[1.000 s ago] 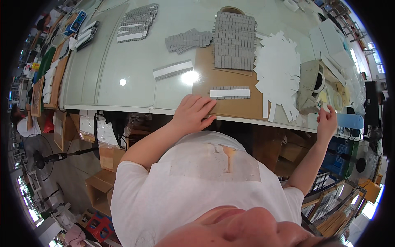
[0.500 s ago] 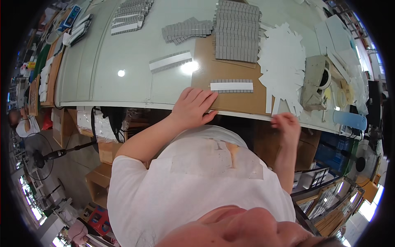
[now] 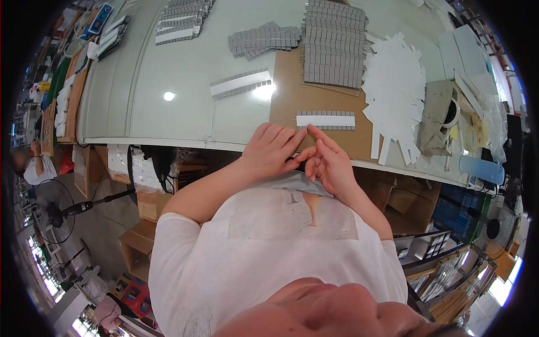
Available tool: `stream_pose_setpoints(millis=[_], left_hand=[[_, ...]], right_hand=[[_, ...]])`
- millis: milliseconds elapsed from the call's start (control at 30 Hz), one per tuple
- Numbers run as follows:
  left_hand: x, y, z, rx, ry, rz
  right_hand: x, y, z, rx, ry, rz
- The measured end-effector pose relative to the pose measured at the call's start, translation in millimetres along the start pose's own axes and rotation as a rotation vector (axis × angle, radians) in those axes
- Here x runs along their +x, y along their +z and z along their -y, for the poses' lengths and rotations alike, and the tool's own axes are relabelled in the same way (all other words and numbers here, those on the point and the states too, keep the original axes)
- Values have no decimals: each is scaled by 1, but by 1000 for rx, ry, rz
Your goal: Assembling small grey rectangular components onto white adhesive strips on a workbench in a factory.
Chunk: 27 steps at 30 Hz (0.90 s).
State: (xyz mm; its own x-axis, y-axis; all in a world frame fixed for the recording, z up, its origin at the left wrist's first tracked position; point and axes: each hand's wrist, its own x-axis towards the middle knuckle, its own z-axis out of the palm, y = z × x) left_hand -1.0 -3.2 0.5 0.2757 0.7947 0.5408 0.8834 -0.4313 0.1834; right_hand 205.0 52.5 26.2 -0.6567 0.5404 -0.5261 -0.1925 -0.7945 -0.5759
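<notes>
A grey segmented strip with a white band along it [image 3: 325,120] lies on the brown cardboard [image 3: 286,90] in front of me. My left hand [image 3: 272,147] rests palm down at the table's near edge, fingers stretched out, tips close to the strip's near left corner. Beside it, my right hand [image 3: 330,164] has its index finger extended to the strip's near left edge. Its other fingers are loosely curled, and nothing shows in them. Both hands nearly meet at the thumbs. Another banded grey strip [image 3: 241,83] lies farther left on the table.
A tall stack of grey strips [image 3: 334,45] stands behind the cardboard. To its left lies a loose grey pile [image 3: 264,40], then banded strips [image 3: 174,36]. White paper pieces [image 3: 395,90] spread rightward, beside a tape dispenser [image 3: 441,115] and a blue translucent object [image 3: 482,167].
My right hand has come left from the near end of the white paper pieces to the strip beside my left hand. The whole view has shifted slightly.
</notes>
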Motion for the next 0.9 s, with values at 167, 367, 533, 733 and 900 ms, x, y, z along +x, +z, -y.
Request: stream_pose_setpoints(millis=[167, 367, 533, 733, 900], left_hand=[[-1, 0, 3, 20, 11, 9], [6, -6, 1, -5, 31, 18], [4, -4, 0, -1, 33, 2], [3, -1, 0, 6, 33, -12], [4, -2, 0, -8, 32, 2]], right_hand=[[3, 4, 2, -30, 30, -16], [1, 7, 1, -73, 25, -55], [-12, 12, -12, -461, -329, -172], [13, 0, 0, -1942, -1034, -335], [-5, -39, 8, -2018, -1028, -602]])
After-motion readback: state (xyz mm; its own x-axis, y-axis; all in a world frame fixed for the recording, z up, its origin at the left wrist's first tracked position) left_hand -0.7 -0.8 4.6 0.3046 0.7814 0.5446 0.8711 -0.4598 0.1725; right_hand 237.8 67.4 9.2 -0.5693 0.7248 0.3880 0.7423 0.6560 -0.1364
